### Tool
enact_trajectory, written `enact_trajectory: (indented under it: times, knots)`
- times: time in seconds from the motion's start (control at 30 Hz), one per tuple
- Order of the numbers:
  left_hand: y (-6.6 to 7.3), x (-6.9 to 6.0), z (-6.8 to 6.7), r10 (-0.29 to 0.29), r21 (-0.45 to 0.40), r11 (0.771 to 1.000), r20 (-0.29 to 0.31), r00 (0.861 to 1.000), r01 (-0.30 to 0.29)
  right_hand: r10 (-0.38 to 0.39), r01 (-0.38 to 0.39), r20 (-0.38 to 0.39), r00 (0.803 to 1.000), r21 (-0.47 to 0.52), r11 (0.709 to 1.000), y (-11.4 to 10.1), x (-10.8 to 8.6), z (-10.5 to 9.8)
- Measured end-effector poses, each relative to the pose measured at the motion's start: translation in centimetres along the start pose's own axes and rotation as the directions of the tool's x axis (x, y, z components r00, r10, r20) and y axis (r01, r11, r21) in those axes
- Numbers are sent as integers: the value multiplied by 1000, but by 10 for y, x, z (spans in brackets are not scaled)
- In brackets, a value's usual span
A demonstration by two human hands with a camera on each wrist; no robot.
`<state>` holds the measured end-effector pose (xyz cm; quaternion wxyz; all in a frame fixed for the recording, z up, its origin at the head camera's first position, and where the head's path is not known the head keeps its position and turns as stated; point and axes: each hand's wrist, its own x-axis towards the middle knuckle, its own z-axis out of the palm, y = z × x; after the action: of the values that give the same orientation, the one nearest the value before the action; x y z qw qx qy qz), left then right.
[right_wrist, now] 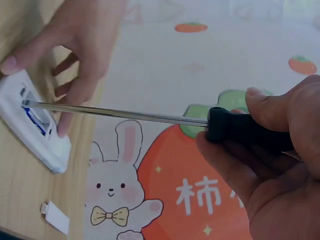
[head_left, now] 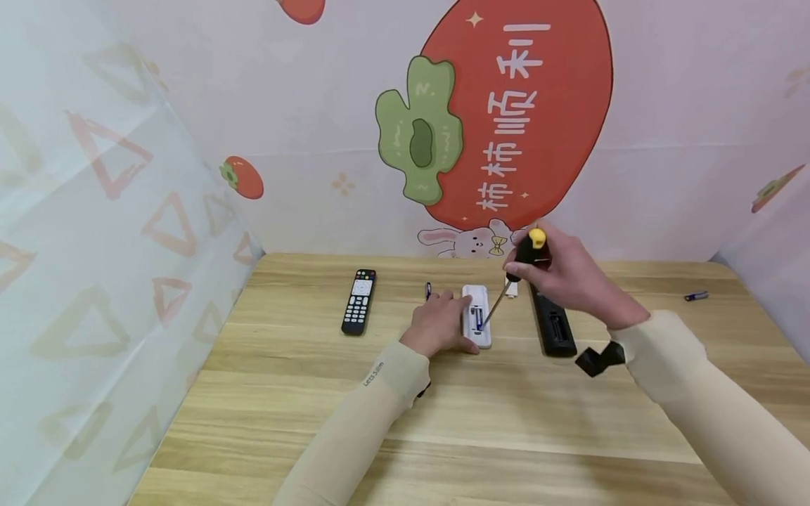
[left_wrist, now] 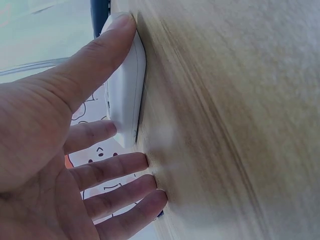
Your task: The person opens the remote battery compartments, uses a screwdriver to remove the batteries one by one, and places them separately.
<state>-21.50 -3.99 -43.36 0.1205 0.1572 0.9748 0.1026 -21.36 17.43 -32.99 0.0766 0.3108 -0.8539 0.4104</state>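
A white remote control lies back up on the wooden table, its battery compartment uncovered with a blue battery inside. My left hand holds it, thumb against the near end and index finger at its left side; the other fingers reach down to the tabletop. In my right hand is a screwdriver with a black handle and yellow end, gripped by the handle. Its metal shaft slants down, and the tip is in the compartment at the battery's near end.
A small white battery cover lies behind the remote. A black remote, battery compartment uncovered, is to the right; another black remote lies buttons up at left. Loose batteries lie at far right and behind my left hand. A printed cloth hangs behind.
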Motion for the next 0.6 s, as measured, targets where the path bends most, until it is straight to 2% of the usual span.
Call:
enact_trajectory:
  times: [0.2,0.33,0.43,0.6]
  knots:
    - [1,0,0,11,13,1000,-6,1000,-10,156,-156,13,988,19,988,18,18,-8]
    - [2,-1,0,2,-1,1000,3,1000,-2,230,-230,18,973,30,973,26,20,-10]
    - [2,0,1,0,-7,1000,5,1000,0,231,-231,7,973,26,973,25,17,-10]
    - [3,0,0,7,15,1000,-4,1000,-7,162,-162,-19,987,-12,987,16,9,-7]
